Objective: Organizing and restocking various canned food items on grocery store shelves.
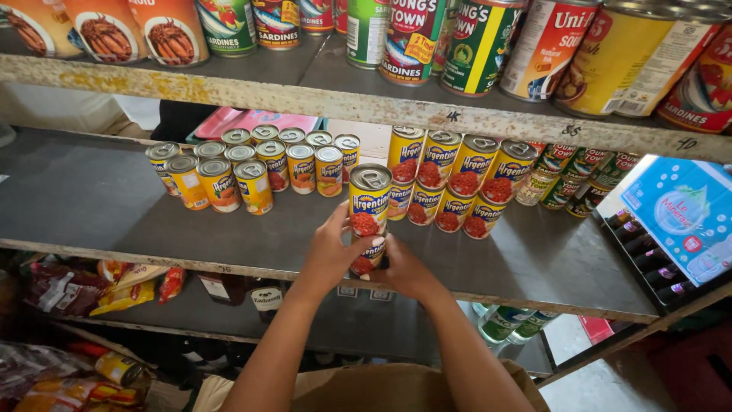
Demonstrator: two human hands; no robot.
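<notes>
Hands (366, 263) around yellow cans (368, 217) — stacked

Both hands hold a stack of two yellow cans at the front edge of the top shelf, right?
Not quite. The head view shows the left hand and right hand on the stacked yellow cans, but at the front of the middle shelf, below the top one.

Worn grey wooden shelving (91, 198) is filling the view, paint chipping along the upper shelf's edge (229, 95). Rows of cans are crowding the top shelf (473, 38). Packaged goods are lying on a lower tier (99, 286). Daylight is falling on a concrete floor (610, 385) at right.
</notes>
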